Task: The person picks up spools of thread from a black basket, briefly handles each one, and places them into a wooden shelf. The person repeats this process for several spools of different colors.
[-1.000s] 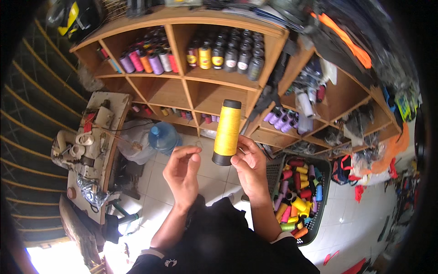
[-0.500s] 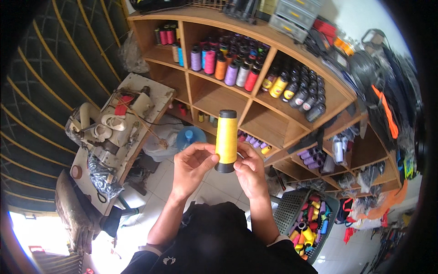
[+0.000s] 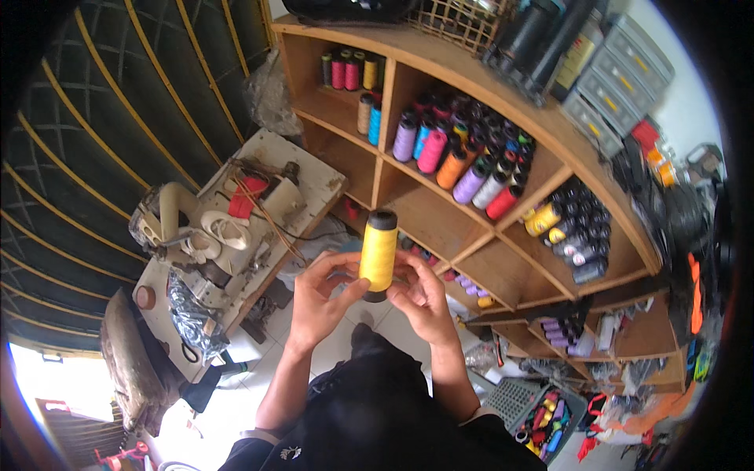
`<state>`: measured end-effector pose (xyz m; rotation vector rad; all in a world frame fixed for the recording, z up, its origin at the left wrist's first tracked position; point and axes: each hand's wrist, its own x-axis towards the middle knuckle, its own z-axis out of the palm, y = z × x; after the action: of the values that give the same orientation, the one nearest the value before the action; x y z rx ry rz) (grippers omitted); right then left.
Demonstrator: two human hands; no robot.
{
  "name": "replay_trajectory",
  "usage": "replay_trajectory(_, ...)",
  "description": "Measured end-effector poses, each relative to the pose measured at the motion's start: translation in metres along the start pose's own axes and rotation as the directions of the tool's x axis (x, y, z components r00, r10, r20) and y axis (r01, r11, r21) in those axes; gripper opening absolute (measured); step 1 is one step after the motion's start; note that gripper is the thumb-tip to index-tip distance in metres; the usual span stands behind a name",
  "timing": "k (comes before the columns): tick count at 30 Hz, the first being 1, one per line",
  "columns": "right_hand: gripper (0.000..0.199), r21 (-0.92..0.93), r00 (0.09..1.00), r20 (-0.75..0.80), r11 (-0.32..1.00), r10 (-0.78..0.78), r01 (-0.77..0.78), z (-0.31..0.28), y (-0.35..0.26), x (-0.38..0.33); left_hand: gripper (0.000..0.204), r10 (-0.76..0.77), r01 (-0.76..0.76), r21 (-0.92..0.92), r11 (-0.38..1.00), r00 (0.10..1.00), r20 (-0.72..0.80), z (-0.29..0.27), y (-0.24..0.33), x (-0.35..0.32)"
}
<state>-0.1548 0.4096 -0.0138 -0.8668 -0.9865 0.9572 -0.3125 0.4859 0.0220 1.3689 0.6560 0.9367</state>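
Observation:
A spool of yellow thread (image 3: 378, 257) with black ends stands nearly upright between my two hands, in front of my chest. From its left side my left hand (image 3: 320, 292) grips it, thumb pressed near the lower part. My right hand (image 3: 422, 298) holds the same spool from the right, fingers curled round its lower half. Behind the spool is a wooden shelf unit (image 3: 448, 216) with square compartments. Its upper compartments hold several thread spools in purple, pink, orange, white and red, with yellow and black ones (image 3: 542, 220) farther right.
At left stands a worn table (image 3: 271, 271) bearing a cream sewing machine (image 3: 212, 231). A green crate (image 3: 514, 400) of mixed-colour spools sits on the floor at lower right. Grey drawers (image 3: 616, 86) and a woven basket (image 3: 459, 23) rest atop the shelf.
My view has shifted left and toward the shelf, so the shelf and table appear farther right. The yellow spool stays between both hands, a little lower and tilted slightly.

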Motion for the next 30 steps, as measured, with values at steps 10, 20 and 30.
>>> replay_trajectory(10, 0.045, -0.33, 0.992, 0.102, 0.943, 0.071, -0.033, 0.013, 0.032, 0.115, 0.031, -0.047, 0.066, 0.104, 0.992, 0.983, -0.178, -0.051, -0.028, 0.084)
replay_trajectory(20, 0.056, -0.276, 0.995, 0.041, 0.958, 0.092, -0.077, 0.045, 0.093, 0.231, 0.027, 0.073, -0.038, 0.159, 0.987, 0.972, -0.224, -0.118, -0.05, 0.212)
replay_trajectory(30, 0.068, -0.499, 0.93, -0.352, 0.862, -0.106, -0.091, 0.049, 0.173, 0.385, 0.024, 0.228, -0.203, 0.177, 0.963, 0.964, -0.135, -0.148, -0.126, 0.397)
